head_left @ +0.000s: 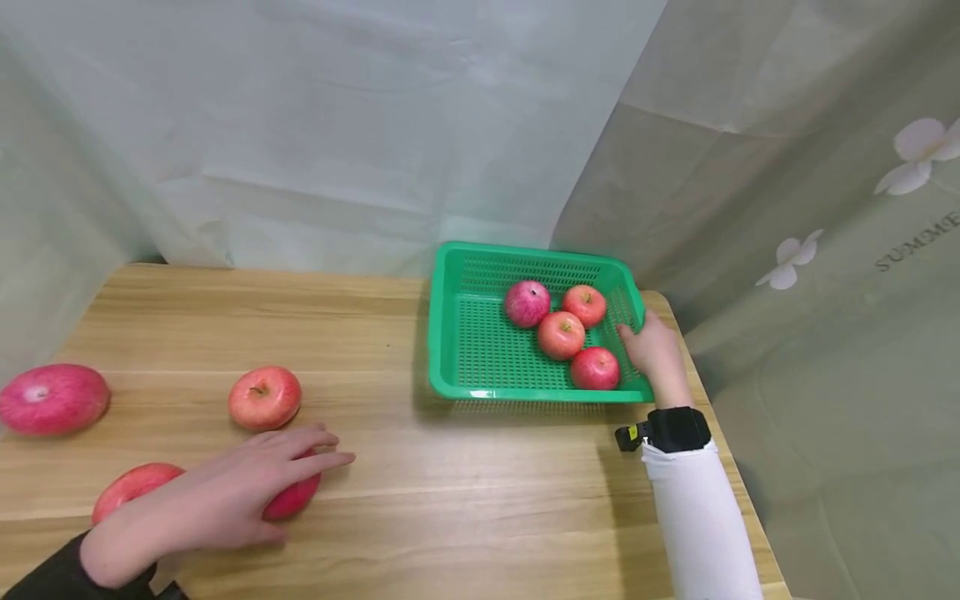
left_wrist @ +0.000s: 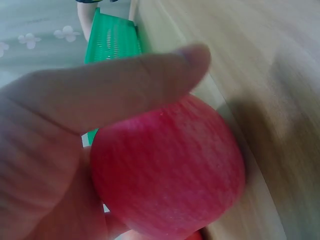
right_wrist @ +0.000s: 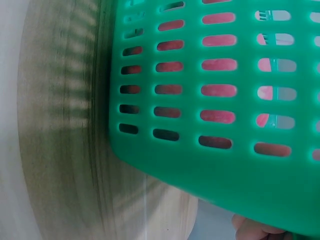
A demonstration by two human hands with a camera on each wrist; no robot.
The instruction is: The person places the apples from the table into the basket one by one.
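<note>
A makeshift recording corner rather than a lived-in room: a plain wooden table [head_left: 465, 500] hemmed in by pale draped sheets [head_left: 337, 125] from 9 to 12 o'clock and a flower-printed curtain [head_left: 825, 250] at 3 o'clock.

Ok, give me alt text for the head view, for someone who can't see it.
The left hand covers an apple on a wooden table while the right hand grips the right rim of a green basket holding four apples. Three more lie loose at left.
</note>
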